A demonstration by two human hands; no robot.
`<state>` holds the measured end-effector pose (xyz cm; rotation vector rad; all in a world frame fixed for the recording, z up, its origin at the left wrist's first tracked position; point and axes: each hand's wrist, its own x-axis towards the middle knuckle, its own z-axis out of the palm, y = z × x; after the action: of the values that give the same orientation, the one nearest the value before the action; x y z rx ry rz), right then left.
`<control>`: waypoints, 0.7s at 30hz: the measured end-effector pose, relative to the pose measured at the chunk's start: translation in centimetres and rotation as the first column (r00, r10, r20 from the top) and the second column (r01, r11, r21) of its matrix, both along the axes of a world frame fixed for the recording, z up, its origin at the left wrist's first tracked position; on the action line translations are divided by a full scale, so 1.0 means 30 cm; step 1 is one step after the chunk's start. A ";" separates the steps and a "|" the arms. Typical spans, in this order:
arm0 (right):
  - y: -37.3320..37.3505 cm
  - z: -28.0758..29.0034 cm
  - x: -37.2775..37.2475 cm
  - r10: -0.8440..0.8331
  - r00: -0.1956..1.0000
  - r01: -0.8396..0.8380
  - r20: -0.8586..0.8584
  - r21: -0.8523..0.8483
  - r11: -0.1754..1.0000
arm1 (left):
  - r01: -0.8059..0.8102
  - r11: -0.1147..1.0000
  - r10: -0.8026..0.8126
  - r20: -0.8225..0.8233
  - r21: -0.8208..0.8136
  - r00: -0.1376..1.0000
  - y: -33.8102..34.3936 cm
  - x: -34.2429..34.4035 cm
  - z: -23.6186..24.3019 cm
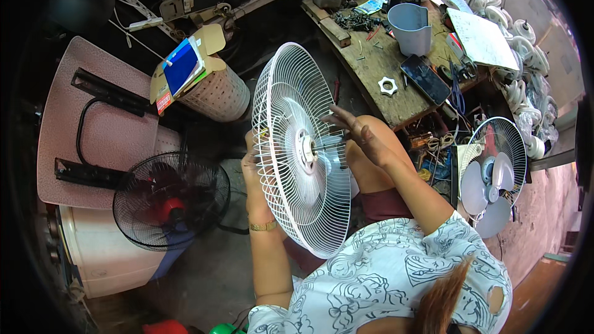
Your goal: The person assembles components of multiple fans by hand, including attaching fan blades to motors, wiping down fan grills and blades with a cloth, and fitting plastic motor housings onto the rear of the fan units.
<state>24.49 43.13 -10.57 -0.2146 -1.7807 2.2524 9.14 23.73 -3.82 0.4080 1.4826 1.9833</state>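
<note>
My left hand (250, 167) is behind the left side of a white wire fan guard (278, 210), holding it upright and tilted before me; most of its fingers are hidden by the wires. A white hub with a dark centre (305, 149) sits in the guard's middle, with a thin rod sticking out to the right. My right hand (365, 136) is at the guard's right side, fingers apart and stretched toward the wires and rod; I cannot tell whether the fingertips touch them.
A wooden workbench (377, 99) holds a grey pitcher (408, 31), phone (426, 80), screws and tools. A white fan (494, 185) stands at the right. At left are a black fan (148, 204), pink board (99, 148) and basket (213, 99) with cardboard on top.
</note>
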 end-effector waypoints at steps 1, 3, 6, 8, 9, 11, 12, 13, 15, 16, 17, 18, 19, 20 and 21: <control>0.009 0.027 -0.001 0.028 0.999 -0.027 -0.019 0.046 0.999 | -0.001 1.000 0.001 -0.004 0.001 1.000 0.004 0.002 0.000; 0.017 0.095 -0.011 0.091 0.994 -0.082 -0.064 0.135 0.987 | -0.006 1.000 0.006 -0.013 -0.002 1.000 0.000 0.002 0.006; 0.106 0.114 -0.027 -0.005 0.890 -0.357 0.455 0.704 0.614 | 0.005 1.000 -0.005 -0.026 0.006 1.000 0.011 0.008 0.024; 0.083 0.161 -0.039 0.038 0.916 -0.331 0.399 0.701 0.632 | 0.008 1.000 -0.008 -0.031 0.001 0.999 0.006 0.007 0.027; 0.055 0.216 -0.041 0.073 0.936 -0.305 0.345 0.692 0.654 | 0.010 1.000 -0.010 -0.032 0.001 0.999 0.003 0.008 0.028; -0.003 0.296 -0.051 0.114 0.950 -0.287 0.289 0.675 0.679 | 0.012 1.000 -0.012 -0.030 -0.005 0.999 -0.011 0.006 0.026; -0.028 0.341 -0.056 0.005 0.946 -0.286 0.323 0.829 0.480 | 0.017 1.000 -0.017 -0.037 -0.005 0.999 -0.007 0.004 0.032; -0.047 0.361 -0.057 -0.109 0.939 -0.292 0.326 0.924 0.247 | 0.019 1.000 -0.020 -0.042 -0.008 0.999 -0.013 0.006 0.041; -0.058 0.258 -0.063 -0.027 1.000 0.012 -0.009 0.991 0.131 | 0.039 0.999 -0.039 -0.062 0.000 0.997 -0.006 0.016 0.056; -0.067 0.235 -0.066 0.002 1.000 -0.001 0.001 0.997 0.074 | 0.051 0.999 -0.051 -0.063 0.004 0.997 -0.003 0.010 0.046; -0.080 0.215 -0.074 0.034 0.999 -0.010 0.009 1.000 0.016 | 0.058 0.998 -0.058 -0.067 0.008 0.996 -0.005 0.000 0.035; -0.095 0.201 -0.081 -0.025 0.999 0.041 -0.040 0.999 0.026 | 0.089 0.994 -0.085 -0.080 0.055 0.993 -0.010 -0.006 0.030; -0.098 0.194 -0.086 -0.021 0.999 0.041 -0.041 0.999 0.026 | 0.081 0.995 -0.080 -0.016 0.057 0.997 -0.011 0.001 0.028; -0.101 0.208 -0.095 -0.056 0.998 -0.012 0.019 0.992 0.122 | 0.068 0.996 -0.071 0.048 0.063 0.996 -0.007 0.010 0.035; -0.101 0.217 -0.103 -0.085 0.993 -0.062 0.083 0.974 0.219 | 0.072 0.995 -0.075 0.049 0.065 0.996 -0.010 0.006 0.032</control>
<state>21.41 40.09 -4.05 -0.0765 -2.8359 0.6298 9.32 23.44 -2.86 0.4287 1.3570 1.9720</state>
